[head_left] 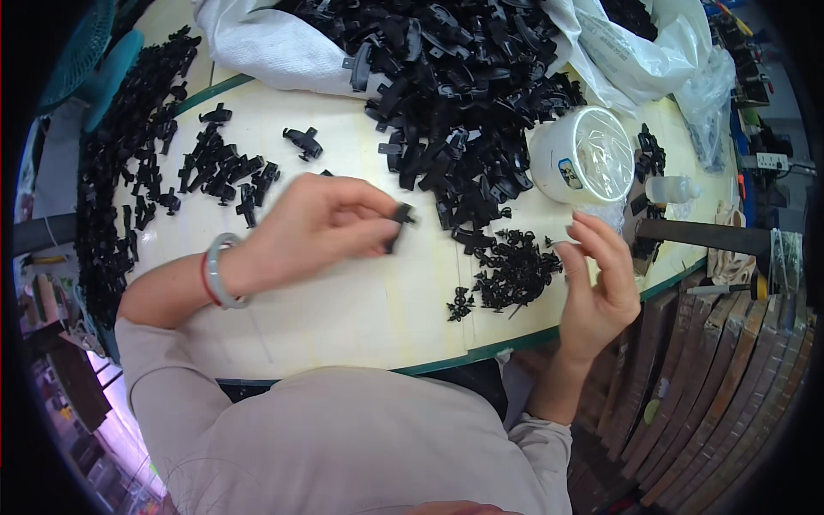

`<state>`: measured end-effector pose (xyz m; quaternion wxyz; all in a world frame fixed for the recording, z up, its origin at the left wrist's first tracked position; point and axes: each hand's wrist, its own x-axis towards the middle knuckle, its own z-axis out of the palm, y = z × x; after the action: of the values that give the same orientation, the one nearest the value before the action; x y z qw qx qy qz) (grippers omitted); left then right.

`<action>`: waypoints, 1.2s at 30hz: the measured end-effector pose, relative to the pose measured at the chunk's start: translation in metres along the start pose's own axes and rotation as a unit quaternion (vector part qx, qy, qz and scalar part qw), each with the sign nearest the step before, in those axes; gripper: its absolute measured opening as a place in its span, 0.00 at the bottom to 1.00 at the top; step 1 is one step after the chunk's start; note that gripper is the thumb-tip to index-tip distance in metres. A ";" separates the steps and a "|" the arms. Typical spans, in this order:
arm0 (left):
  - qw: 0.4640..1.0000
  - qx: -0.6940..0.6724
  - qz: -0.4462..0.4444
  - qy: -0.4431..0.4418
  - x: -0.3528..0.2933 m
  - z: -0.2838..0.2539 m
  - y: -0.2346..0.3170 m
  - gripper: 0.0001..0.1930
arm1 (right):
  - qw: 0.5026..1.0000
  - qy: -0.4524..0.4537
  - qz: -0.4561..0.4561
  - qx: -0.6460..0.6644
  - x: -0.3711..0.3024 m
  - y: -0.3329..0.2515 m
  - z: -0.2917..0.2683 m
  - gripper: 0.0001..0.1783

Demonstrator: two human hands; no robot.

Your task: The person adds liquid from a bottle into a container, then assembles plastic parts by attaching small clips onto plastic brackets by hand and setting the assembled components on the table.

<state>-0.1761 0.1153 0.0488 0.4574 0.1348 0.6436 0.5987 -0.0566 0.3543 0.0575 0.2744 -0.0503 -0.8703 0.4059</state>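
My left hand (322, 221), with a pale bangle and a red cord at its wrist, pinches a small black plastic part (400, 227) between thumb and fingers over the middle of the table. Motion blurs the part a little. At the right, my right hand (598, 287) has its fingers bent and the thumb apart from them, with nothing visible between. Beside its thumb lies a heap of small black plastic clips (515, 275). Beyond that spreads a large pile of black plastic parts (472, 103), spilling from a white woven sack (275, 51).
A white round tub (558, 159) with clear film stands behind my right hand, a small translucent bottle (674, 189) beside it. A loose group of black parts (223, 167) lies left, with a long bank of more (107, 197) along the left edge. A dark bar (704, 233) juts in from the right.
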 end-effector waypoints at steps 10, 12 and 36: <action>0.809 0.480 0.249 0.232 -0.026 -0.011 0.006 0.13 | 0.985 -0.135 -0.052 -0.095 -0.006 -0.011 0.005 0.12; 0.777 0.503 0.345 0.158 -0.016 0.003 0.009 0.14 | 0.979 -0.151 -0.060 -0.125 -0.004 -0.014 0.015 0.12; 0.706 0.508 0.493 0.027 0.043 0.046 -0.002 0.11 | 0.798 0.055 0.210 0.562 -0.033 0.022 -0.009 0.11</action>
<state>-0.1642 0.1760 0.0343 -0.0586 0.6286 0.7043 0.3246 -0.0271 0.3651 0.0315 0.2104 -0.0907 -0.4405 0.8680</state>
